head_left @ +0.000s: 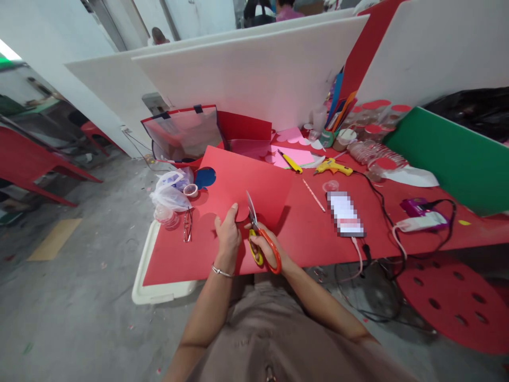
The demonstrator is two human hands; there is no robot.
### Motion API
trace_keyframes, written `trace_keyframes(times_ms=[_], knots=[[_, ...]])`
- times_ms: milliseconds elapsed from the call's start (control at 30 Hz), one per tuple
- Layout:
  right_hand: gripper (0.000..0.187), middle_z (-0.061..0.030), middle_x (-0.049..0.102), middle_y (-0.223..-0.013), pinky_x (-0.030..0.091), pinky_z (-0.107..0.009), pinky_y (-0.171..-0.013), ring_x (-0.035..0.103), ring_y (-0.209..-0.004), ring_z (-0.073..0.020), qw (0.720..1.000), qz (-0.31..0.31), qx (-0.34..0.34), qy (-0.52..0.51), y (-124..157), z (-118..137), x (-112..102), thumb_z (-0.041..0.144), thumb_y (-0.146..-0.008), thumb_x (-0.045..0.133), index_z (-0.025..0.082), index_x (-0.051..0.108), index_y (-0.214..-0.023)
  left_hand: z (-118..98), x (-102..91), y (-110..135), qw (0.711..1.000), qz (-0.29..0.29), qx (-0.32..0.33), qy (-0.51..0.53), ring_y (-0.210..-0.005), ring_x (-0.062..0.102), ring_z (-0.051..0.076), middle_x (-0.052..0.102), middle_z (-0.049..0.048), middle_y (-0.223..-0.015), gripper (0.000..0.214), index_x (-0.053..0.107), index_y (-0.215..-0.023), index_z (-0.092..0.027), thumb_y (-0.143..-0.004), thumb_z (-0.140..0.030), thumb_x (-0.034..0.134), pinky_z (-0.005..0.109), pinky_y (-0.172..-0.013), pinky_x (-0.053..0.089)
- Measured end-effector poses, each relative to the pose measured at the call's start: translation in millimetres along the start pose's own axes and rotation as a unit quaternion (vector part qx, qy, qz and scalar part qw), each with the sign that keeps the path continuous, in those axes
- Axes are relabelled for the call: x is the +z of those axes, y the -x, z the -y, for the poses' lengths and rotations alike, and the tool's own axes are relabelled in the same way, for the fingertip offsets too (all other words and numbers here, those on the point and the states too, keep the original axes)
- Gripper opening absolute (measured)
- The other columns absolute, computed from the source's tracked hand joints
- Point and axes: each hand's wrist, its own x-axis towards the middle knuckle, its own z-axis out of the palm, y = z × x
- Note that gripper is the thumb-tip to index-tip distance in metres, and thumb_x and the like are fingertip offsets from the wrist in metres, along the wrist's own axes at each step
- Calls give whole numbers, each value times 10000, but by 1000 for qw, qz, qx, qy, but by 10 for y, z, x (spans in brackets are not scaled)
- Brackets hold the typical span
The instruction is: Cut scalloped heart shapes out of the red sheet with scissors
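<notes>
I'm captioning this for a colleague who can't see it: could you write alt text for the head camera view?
A person's left hand holds a sheet of red paper while the right hand holds scissors at it, above a red table. A yellow glue gun and a phone lie to the right.

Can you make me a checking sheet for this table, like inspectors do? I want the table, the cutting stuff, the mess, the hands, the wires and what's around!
Surface: red tabletop, crowded along the back.
Job's things: red sheet with curved cutouts; scissors, blades at the sheet.
Clutter: yellow glue gun, yellow cutter, phone, plastic bag.
Hands: left hand grips the sheet; right hand holds the scissors.
Cables: black cable leads from the glue gun; pale cable from the phone hangs past the front edge.
Surroundings: white boards behind; red stool at the right; red chair at the left.
</notes>
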Motion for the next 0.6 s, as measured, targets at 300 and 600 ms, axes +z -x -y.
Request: trace_keyframes(times_ms=[300,600], knots=[[395,86,501,-630,417,-209,-422,463,-480,-114,1000,4,-11,7,8,54,25,424,-878,551,216,586,-1212,-32,-37,-20,1000,-7,-16,-10,-935,731,214,711,56,-1007,556,555,-1059,-232,-681,-264,962,321,-777,621],[402,99,471,-604,384,-208,-381,426,-407,-99,999,-5,12,34,-14,23,16,441,-876,533,222,591,-1208,-103,-13,9,998,-26,-47,-35,-1041,713,201,682,69,-1160,768,477,-1350,-219,-728,-246,926,315,-850,620]])
